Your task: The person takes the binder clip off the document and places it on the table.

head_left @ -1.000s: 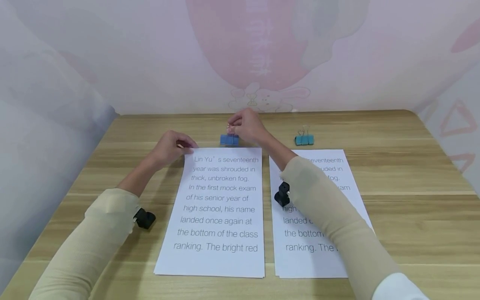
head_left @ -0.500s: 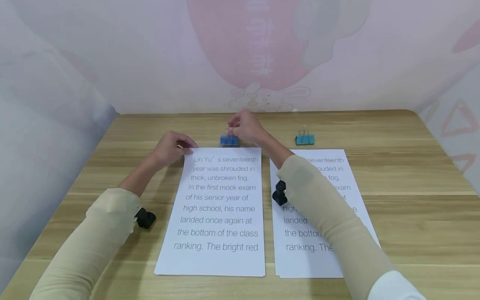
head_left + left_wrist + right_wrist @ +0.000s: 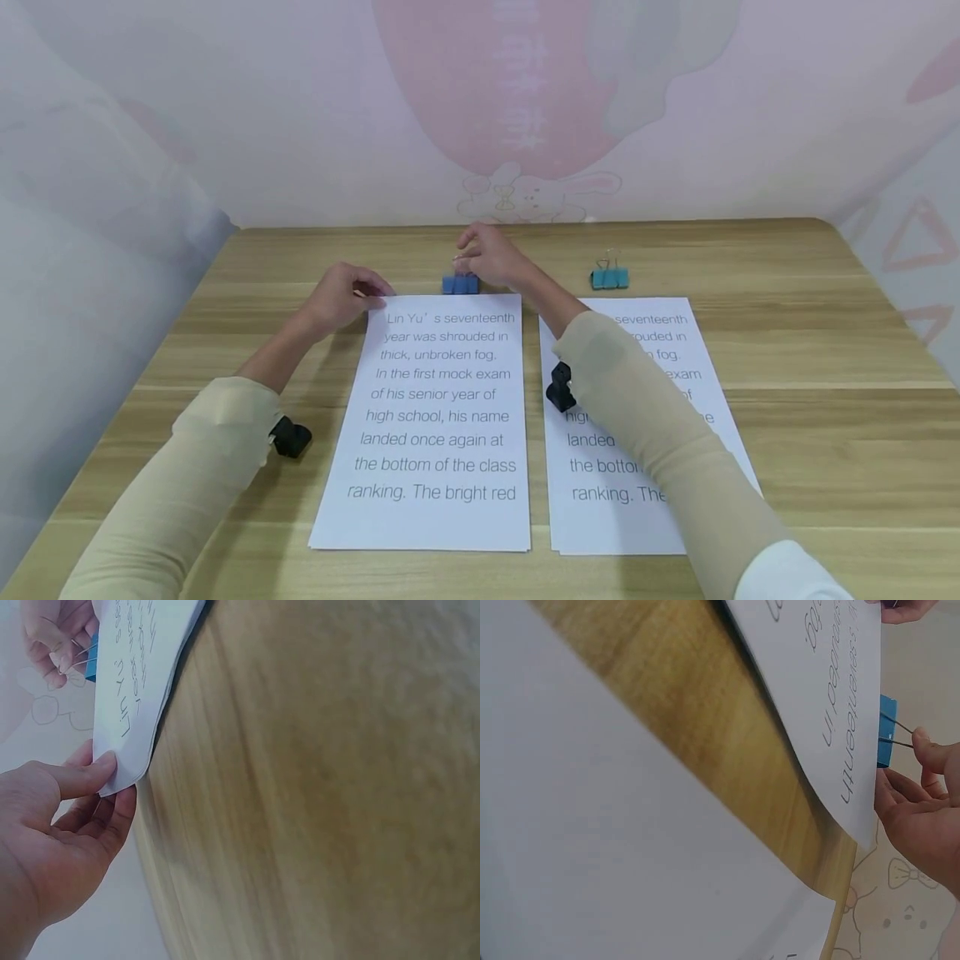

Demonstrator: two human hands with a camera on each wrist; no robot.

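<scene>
Head: left hand [image 3: 341, 296] pinches left sheet's [image 3: 435, 417] top corner, steadying it on desk [image 3: 810, 400]; right hand [image 3: 491, 254] pinches blue clip [image 3: 460, 284] at top edge.
Left wrist: corner between thumb and fingers [image 3: 94, 774].
Right wrist: fingertips [image 3: 922, 742] squeeze clip wires.

A home desk corner, likely a child's room, is showing here — pastel wallpaper [image 3: 525, 100] with a cartoon bunny [image 3: 525, 196] is running behind a light wood-grain surface [image 3: 787, 350]. Printed pages [image 3: 438, 417] of a school story and coloured binder clips [image 3: 609, 277] are lying on it — study things, not workshop gear.
</scene>
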